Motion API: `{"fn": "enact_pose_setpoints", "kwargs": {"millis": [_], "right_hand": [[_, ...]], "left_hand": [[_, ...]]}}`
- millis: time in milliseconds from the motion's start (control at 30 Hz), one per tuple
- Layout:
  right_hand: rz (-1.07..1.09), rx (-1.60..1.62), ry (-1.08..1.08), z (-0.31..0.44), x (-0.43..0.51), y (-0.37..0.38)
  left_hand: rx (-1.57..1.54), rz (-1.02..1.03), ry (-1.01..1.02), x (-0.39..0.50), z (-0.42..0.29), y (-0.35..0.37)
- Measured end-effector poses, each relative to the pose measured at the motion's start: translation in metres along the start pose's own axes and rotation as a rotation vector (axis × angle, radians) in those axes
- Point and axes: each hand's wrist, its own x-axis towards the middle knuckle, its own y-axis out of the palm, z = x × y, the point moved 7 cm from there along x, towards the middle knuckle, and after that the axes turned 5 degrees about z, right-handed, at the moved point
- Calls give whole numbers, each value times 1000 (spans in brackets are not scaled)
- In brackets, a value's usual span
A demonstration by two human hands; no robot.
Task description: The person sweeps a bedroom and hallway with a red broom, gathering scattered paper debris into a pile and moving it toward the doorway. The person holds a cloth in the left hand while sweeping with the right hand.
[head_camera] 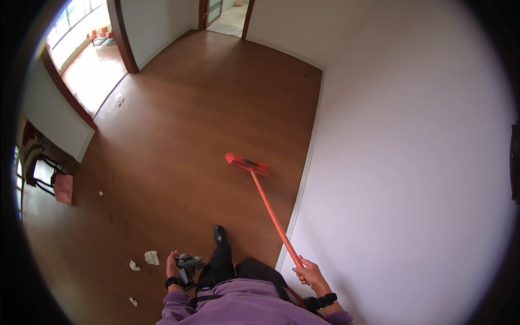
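My right hand (309,274) is closed around the orange-red pole of a broom (273,215), near the white wall at the right. The pole runs up and left to a red head (248,163) above the brown floor, with some dark stuff on it. At the lower left, my left hand (172,266) holds a crumpled grey cloth or wad (189,263), beside my left thigh. A black strap is on each wrist.
Crumpled white scraps (152,258) lie on the floor at the lower left. Pale debris (120,99) lies by the bright doorway. A chair (42,170) with a pink item stands at the left. The right wall's baseboard (308,162) runs close beside me.
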Motion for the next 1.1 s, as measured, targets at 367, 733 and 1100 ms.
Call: {"fn": "enact_pose_setpoints", "kwargs": {"millis": [367, 733, 1100], "right_hand": [[-109, 224, 32, 82, 29, -34], [-115, 29, -61, 244, 128, -158], [46, -123, 190, 203, 237, -196]], "left_hand": [[300, 294, 377, 99, -86, 159], [109, 71, -67, 138, -81, 303], [179, 85, -187, 213, -123, 455]]}}
